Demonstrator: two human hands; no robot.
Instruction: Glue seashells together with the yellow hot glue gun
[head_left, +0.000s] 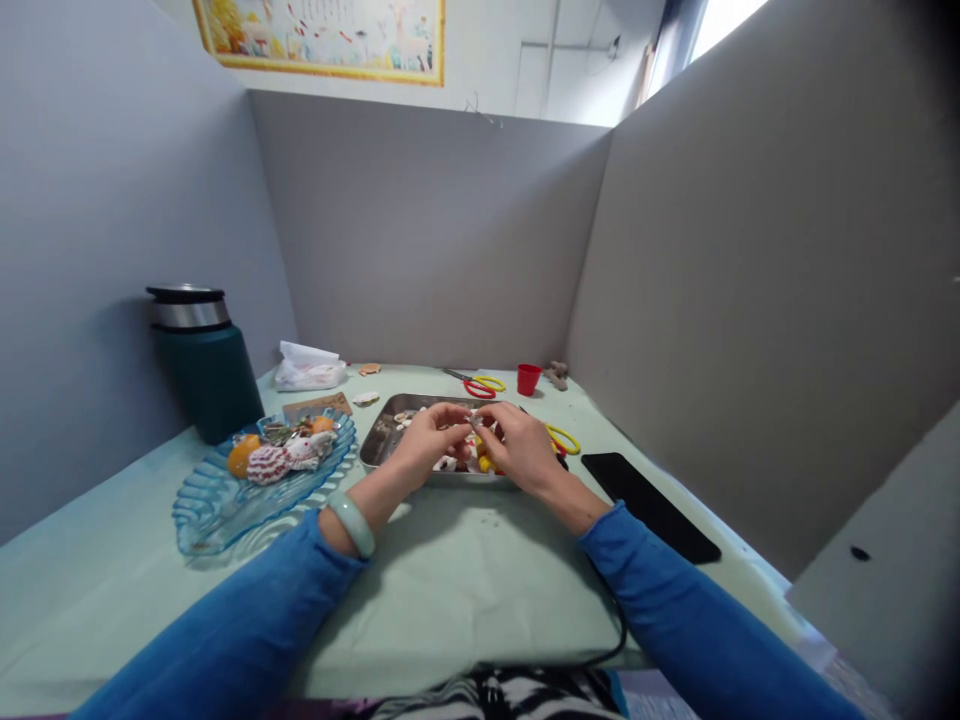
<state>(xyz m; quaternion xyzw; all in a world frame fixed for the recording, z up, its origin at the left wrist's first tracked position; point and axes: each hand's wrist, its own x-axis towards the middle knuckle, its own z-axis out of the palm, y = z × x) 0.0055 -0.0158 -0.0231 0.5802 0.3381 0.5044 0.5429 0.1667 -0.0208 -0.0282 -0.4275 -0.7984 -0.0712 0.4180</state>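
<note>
Both hands meet over a shallow metal tray (379,440) in the middle of the table. My left hand (431,440), with a pale green bangle (352,523) at its wrist, has its fingers closed in a pinch. My right hand (517,445) pinches from the other side, fingertips close to the left ones. Between them is a small whitish-grey piece (474,420), too small to name. Below the hands, the tray holds several small items in white, brown and yellow, partly hidden by the fingers.
On the left stand a dark teal flask (206,370) and a blue glass dish (217,510) bearing small knitted figures. Scissors (480,386), a red cup (529,379) and a tissue pack (310,368) lie farther back. A black phone (651,507) lies right. Grey partitions (427,230) enclose the table.
</note>
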